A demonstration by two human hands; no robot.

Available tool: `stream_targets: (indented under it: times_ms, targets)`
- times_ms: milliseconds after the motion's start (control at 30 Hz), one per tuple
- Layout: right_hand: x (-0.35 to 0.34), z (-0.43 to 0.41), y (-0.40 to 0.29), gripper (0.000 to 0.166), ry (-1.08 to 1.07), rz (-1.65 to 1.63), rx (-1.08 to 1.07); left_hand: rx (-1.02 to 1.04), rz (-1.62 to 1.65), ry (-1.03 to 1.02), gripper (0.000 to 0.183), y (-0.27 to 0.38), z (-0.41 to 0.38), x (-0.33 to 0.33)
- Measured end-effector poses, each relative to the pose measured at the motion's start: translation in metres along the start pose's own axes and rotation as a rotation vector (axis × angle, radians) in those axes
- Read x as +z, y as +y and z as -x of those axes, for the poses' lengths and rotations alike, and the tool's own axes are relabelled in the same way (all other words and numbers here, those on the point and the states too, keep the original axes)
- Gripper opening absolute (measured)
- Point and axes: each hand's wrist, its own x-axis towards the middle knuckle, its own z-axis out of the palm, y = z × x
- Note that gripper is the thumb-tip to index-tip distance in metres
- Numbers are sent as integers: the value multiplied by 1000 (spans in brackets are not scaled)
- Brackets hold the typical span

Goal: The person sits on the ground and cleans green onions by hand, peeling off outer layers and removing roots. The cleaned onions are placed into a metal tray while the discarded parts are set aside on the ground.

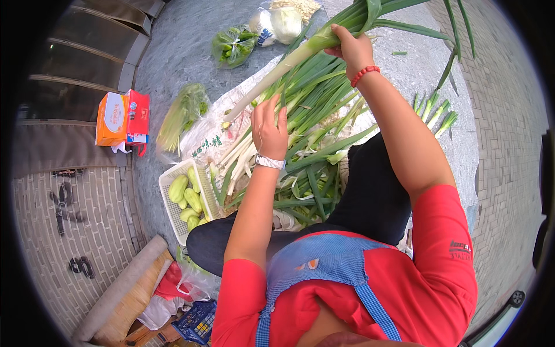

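My right hand [353, 47] grips a large green onion [277, 78] where its white stalk turns into green leaves. The stalk slants down to the left, its root end above a white woven sack [208, 143] that bears writing. Below the stalk, my left hand [269, 126] is raised with fingers spread, beside a pile of green onions [312, 108]; whether it touches a leaf there I cannot tell. White stalk ends of the pile [240, 160] lie under and left of my left wrist. Loose green leaves [312, 186] are heaped between my legs.
A white plastic basket [169, 208] of pale green vegetables stands by my left knee. Bagged greens [184, 117], bagged green peppers [234, 45] and a bagged cabbage [286, 25] lie beyond. Orange and red boxes [117, 117] stand far left. Cut onion ends [438, 115] lie at right.
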Motion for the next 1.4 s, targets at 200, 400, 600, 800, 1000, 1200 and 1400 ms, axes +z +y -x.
stream_targets:
  times_ms: [200, 400, 600, 800, 1000, 1200, 1400]
  targets:
    - [26, 31, -6, 38, -82, -34, 110, 40, -42, 168, 22, -1, -51, 3]
    - [18, 23, -7, 32, -61, -152, 247, 295, -188, 96, 12, -2, -19, 5]
    - [6, 4, -14, 27, 16, -261, 221, -83, -473, -1080, 9, -91, 118, 30]
    - [-16, -17, -4, 24, 30, -277, 210, -671, 38, -153, 14, -84, 99, 6]
    - [-5, -3, -10, 23, 36, -205, 194, -686, 941, 314, 37, -44, -1, -22]
    - [-20, -19, -1, 34, 72, -199, 136, -655, 529, 36, 24, -50, 45, -15]
    - [-35, -40, -2, 30, 144, -210, 99, -693, -198, -800, 22, -119, 167, -4]
